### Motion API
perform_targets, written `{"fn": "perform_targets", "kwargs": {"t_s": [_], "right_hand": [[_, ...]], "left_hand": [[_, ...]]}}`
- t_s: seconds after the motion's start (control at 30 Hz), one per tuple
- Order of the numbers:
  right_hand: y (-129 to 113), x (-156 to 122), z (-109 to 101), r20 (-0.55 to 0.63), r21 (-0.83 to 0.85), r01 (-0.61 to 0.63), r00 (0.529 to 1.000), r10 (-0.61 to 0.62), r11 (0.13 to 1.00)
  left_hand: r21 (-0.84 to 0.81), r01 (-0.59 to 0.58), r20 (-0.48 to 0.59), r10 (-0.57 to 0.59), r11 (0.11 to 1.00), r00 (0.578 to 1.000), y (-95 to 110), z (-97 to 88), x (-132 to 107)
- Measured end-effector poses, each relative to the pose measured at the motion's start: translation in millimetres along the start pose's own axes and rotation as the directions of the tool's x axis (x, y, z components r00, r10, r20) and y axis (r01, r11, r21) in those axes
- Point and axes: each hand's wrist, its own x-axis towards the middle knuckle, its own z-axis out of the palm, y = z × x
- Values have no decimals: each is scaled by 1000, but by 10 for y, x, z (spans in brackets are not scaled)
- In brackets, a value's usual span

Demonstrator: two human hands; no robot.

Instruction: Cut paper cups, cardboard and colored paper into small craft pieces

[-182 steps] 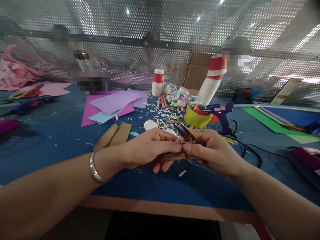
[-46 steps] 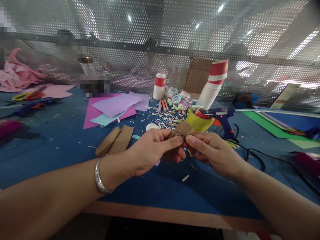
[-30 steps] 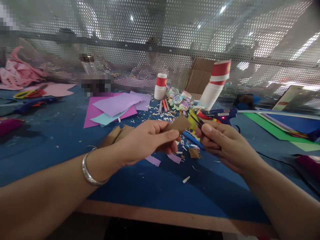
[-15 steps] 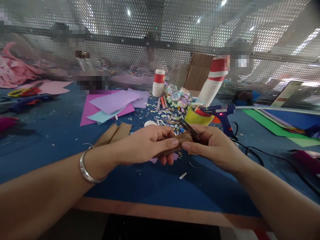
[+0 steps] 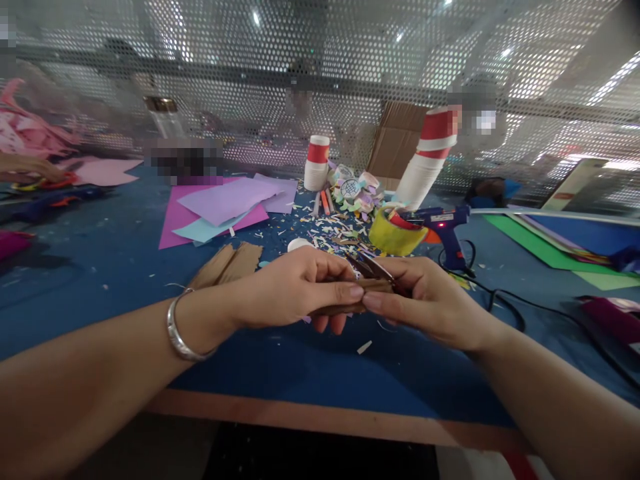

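Observation:
Between my two hands is a strip of brown cardboard [image 5: 377, 285]. My left hand [image 5: 295, 287], with a silver bangle at the wrist, is closed on it, thumb on top and fingers beneath. In my right hand [image 5: 433, 303] is a pair of scissors [image 5: 373, 267], the blades pointing up and left, parted at the tips, beside the strip's far edge. The right thumb also presses on the strip's right end. The scissors' handles are hidden by my right fingers. More cardboard [image 5: 233, 263] lies behind my left forearm.
Paper scraps [image 5: 330, 230] litter the table [image 5: 320, 373]. Behind them stand stacked paper cups [image 5: 316, 175] and a leaning taller stack [image 5: 420, 177]. A blue glue gun [image 5: 445, 227] rests by a yellow tape roll [image 5: 395, 237], its cable running right. Purple paper [image 5: 227, 203] lies left; another person's hand [image 5: 37, 167] is far left.
The scissors' blades have swung lower and to the left along the cardboard, and my right hand has turned slightly. At the far left, another person's hand has come in over the yellow-and-red scissors.

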Motion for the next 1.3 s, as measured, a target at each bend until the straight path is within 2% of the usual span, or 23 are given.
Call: {"fn": "perform_targets", "kwargs": {"t_s": [0.17, 0.33, 0.43, 0.5, 0.6, 0.67, 0.73, 0.83, 0.93, 1.1, 1.17, 1.23, 1.27, 1.3], "right_hand": [[32, -7, 39, -1, 63, 2, 1000, -2, 998], [84, 3, 60, -8, 116, -23, 1000, 24, 993], [107, 5, 52, -10, 148, -29, 999, 31, 989], [113, 6, 53, -23, 158, -32, 999, 37, 987], [107, 15, 82, -32, 260, -56, 997, 67, 964], [102, 22, 110, -22, 351, -77, 996, 91, 933], [101, 22, 133, -36, 360, -86, 994, 106, 929], [95, 10, 150, -51, 245, -81, 994, 96, 966], [66, -1, 169, -15, 114, -67, 998, 69, 991], [-13, -7, 216, 67, 70, -69, 996, 65, 995], [-30, -13, 203, 89, 59, -73, 994, 67, 996], [-23, -20, 146, 22, 81, -66, 998, 65, 995], [-9, -22, 101, -82, 125, -48, 995, 59, 991], [12, -21, 48, -197, 177, -31, 978, 66, 984]], "left_hand": [[-118, 57, 38, -53, 991, 998, 6, -3, -8], [-99, 157, 118, -145, 983, 982, 20, -68, -15], [-97, 164, 151, -148, 982, 977, 24, -62, -28], [-106, 135, 131, -120, 985, 984, 19, -24, -31], [-110, 79, 27, -76, 991, 997, 8, 56, -15], [-146, 73, -31, -78, 987, 996, 2, 96, 5], [-213, 99, -44, -111, 972, 993, 0, 106, 22], [-281, 214, 41, -211, 936, 977, -7, 69, 31], [-278, 312, 130, -287, 908, 949, -27, 18, 26], [-245, 344, 225, -292, 907, 930, -67, -28, 30], [-209, 370, 319, -294, 905, 901, -67, -47, 27], [-138, 409, 461, -307, 902, 833, -49, -64, 14], [-114, 417, 509, -308, 902, 804, -35, -69, 5], [-110, 413, 521, -301, 904, 799, -19, -72, -5]]}}
